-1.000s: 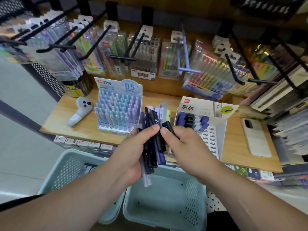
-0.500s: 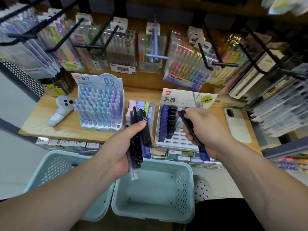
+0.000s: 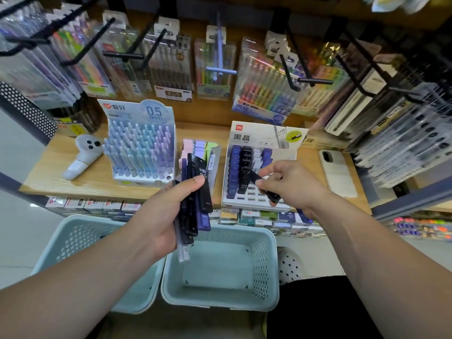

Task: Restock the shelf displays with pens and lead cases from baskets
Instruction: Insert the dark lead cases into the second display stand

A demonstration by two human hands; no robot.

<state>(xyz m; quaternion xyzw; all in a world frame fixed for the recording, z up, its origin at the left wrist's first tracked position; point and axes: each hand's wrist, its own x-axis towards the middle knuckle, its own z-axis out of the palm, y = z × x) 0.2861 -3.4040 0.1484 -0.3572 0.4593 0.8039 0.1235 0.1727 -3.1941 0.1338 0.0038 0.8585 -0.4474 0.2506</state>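
Note:
My left hand (image 3: pixel 161 216) grips a fanned bundle of lead cases (image 3: pixel 195 196), black, dark blue and clear, above the baskets. My right hand (image 3: pixel 291 184) pinches a single black lead case (image 3: pixel 265 189), tilted, over the lower slots of the white lead-case display box (image 3: pixel 259 165). That box holds columns of blue and black cases at its left side; several lower slots are empty. A pen display (image 3: pixel 140 148) marked 0.5 mm stands to the left, full of pastel pens. Two pale green baskets (image 3: pixel 220 267) (image 3: pixel 80 243) sit below the shelf; the right one shows nothing inside.
The wooden shelf (image 3: pixel 80 184) also carries a white controller (image 3: pixel 82 155), a stack of pastel cases (image 3: pixel 199 146) and a white phone (image 3: pixel 338 174). Packs of pens hang on black hooks (image 3: pixel 122 55) above. Small boxes line the ledge (image 3: pixel 93 204) under the shelf.
My right hand took one black lead case from the bundle and carried it right and up over the display box. My left hand stayed with the bundle.

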